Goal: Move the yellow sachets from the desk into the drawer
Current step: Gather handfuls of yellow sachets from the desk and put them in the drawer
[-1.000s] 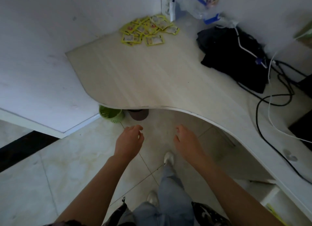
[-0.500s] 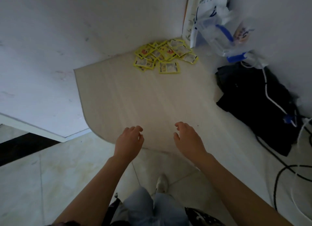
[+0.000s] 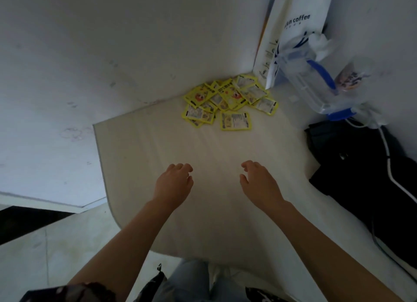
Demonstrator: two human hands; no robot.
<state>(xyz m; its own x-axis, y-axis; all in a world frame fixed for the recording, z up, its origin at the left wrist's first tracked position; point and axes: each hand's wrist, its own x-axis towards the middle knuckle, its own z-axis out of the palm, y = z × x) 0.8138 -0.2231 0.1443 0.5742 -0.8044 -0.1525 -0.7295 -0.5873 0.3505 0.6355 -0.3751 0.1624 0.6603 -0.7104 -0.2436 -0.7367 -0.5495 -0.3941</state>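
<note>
**Sachets sit far ahead, in the back corner**

Head view: The yellow sachets [image 3: 228, 100] lie in a loose pile on the tabletop [image 3: 158, 143]. The pile is in the back corner, right where the two walls meet. Some sachets lie on top of others. One sachet [image 3: 235, 120] lies flat by itself at the front of the pile, closest to the person.

Both hands are over the middle of the tabletop, well apart from the pile. The left hand [image 3: 173, 184] has its fingers curled loosely and holds nothing. The right hand [image 3: 259, 184] is also loosely curled, with a gap between thumb and fingers, and it holds nothing too. I cannot tell if the hands touch the tabletop or float just above it.

The pile lies straight ahead of the hands, between them and the corner. It sits a little more to the right hand's side, so the right hand looks a bit nearer to the lone front sachet. The left hand looks nearer to the pile's left edge.

A white bag [image 3: 293, 30] stands just beside the pile on the right. A black bag [image 3: 361, 166] lies along the right edge.

No drawer shows here. No sachet has been picked up yet, so I think the reach comes next.
</note>
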